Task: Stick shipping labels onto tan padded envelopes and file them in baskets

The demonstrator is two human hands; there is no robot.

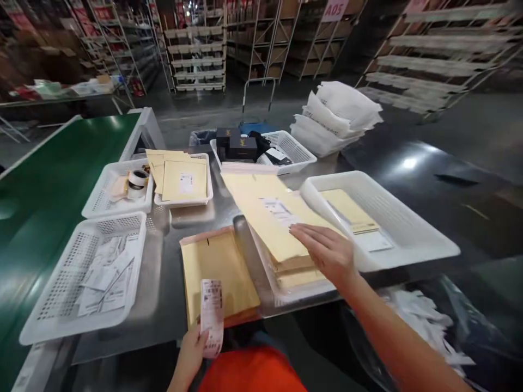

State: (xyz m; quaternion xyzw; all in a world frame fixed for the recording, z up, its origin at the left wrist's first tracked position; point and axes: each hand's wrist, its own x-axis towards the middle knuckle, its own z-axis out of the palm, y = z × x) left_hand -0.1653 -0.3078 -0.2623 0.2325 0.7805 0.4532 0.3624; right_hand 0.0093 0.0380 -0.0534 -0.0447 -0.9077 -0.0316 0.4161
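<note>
My left hand (191, 347) pinches a printed paper label strip (212, 310) near the table's front edge. Behind the strip lies a yellow padded envelope (216, 258) with a pink flap edge. My right hand (327, 251) rests with outstretched fingers on a yellow padded envelope (253, 190), touching it beside its white shipping label (278, 209). That envelope lies tilted on a pile of similar envelopes (300, 275) in a white tray (281, 296), mostly covered by the pile.
To the right is a white tray (412, 228) with envelopes. Baskets at left hold papers (108, 272), tape rolls (137, 182) and labelled envelopes (186, 177). Dark boxes (243, 146) fill a rear basket; stacked white packages (335, 117) stand behind. A green conveyor (61, 174) runs along the left.
</note>
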